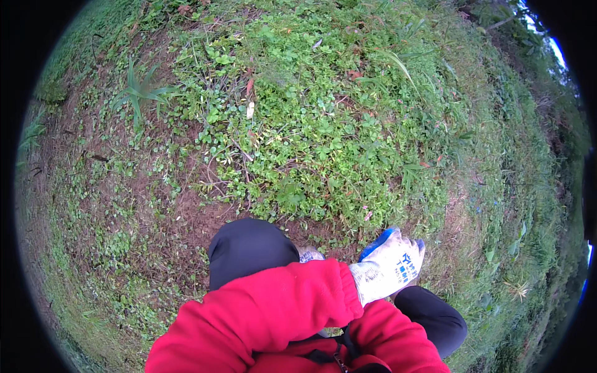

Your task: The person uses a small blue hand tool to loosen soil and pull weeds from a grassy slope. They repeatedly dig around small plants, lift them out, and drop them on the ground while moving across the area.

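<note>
My left hand (391, 266), in a white knit work glove with blue coating and printed writing, has crossed over to the right of my body. Its back faces up and its fingers curl down; whatever lies under the palm is hidden. Beneath my left forearm passes my right arm. A small patch of white glove between my knee and the red sleeve appears to be my right hand (311, 254), mostly covered. Both hands are close to the bare soil at the near edge of a patch of low leafy weeds (322, 140).
My dark-clad knees (249, 249) flank the arms, and red fleece sleeves (280, 303) cross in front. A spiky-leaved plant (136, 93) grows at upper left. Brown soil (200, 212) shows among sparse weeds on the left. Taller grass and shrubs (536, 107) line the right side.
</note>
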A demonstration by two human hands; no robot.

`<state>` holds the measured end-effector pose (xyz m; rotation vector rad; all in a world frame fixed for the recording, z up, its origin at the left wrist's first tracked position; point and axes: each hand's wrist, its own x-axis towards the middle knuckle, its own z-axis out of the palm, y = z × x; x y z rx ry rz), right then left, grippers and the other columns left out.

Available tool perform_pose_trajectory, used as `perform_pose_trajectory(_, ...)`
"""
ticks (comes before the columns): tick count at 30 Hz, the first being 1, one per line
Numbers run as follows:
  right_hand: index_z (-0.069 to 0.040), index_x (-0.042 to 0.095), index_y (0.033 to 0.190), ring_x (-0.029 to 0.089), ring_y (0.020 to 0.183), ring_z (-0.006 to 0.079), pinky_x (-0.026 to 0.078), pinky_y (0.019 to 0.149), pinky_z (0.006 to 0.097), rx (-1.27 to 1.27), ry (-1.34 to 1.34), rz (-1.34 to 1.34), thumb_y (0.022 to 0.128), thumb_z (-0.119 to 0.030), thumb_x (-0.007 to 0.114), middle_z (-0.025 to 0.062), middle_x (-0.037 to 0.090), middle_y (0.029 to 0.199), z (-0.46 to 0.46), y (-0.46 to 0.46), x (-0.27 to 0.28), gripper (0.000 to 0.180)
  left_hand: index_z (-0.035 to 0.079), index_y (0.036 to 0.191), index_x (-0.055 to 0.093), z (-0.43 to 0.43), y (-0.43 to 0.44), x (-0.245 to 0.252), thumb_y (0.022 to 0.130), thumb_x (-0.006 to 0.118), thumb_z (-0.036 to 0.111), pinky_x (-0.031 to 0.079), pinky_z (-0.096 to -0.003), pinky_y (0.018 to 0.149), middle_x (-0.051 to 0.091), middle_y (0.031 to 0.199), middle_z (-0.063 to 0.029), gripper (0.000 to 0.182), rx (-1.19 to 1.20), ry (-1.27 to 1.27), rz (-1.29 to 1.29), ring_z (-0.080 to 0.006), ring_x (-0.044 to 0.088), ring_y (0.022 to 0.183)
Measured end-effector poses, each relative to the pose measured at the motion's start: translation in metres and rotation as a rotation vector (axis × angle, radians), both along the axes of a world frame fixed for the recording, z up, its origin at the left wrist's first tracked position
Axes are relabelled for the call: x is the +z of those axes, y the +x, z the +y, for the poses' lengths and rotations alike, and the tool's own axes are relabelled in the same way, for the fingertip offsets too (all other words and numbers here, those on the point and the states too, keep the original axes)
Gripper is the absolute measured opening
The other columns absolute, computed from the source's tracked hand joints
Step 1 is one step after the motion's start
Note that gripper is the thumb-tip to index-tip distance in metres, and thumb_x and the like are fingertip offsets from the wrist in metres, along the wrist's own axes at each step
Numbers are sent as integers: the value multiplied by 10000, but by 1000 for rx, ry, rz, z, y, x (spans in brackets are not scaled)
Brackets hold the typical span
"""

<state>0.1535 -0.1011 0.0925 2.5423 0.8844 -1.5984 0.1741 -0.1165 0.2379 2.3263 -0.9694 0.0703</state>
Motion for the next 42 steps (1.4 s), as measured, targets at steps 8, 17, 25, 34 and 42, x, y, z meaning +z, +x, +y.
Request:
perform_pose_trajectory(8,-64,395,1359,545,1079,368,438,903,466,-4,624,-607,794,-208,619,195,535,1211,73,40,-44,624,-45,1223,499,60,17,-1,826,522,160,470,-351,755,620,1027,-121,448,182,119,118,-214,619,879)
perform_pose_trajectory(17,-5,196,1455,588,1033,258,457,817,412,154,7,-652,782,-333,703,169,517,1254,104,125,-66,904,29,1257,471,94,50,7,843,468,263,456,-359,743,565,983,-54,476,303,183,177,-186,567,839)
perform_pose_trajectory(25,28,390,1355,679,806,292,482,748,407,169,-131,-517,877,-137,458,186,689,879,107,132,-74,510,-20,1193,511,114,51,7,878,497,333,465,-345,726,593,944,-92,473,336,42,190,-201,597,771)
perform_pose_trajectory(34,-87,623,953,673,778,328,518,700,427,221,2,-361,809,-147,524,162,687,814,45,95,-34,184,-33,1193,507,126,41,19,881,465,242,473,-343,729,602,953,-93,418,249,154,153,-186,606,791)
perform_pose_trajectory(42,-99,627,890,666,695,289,484,660,410,307,-392,-709,850,-165,492,122,684,757,-131,156,25,156,-36,1161,532,121,4,38,868,508,255,454,-305,652,582,871,-63,413,239,28,39,-166,573,737)
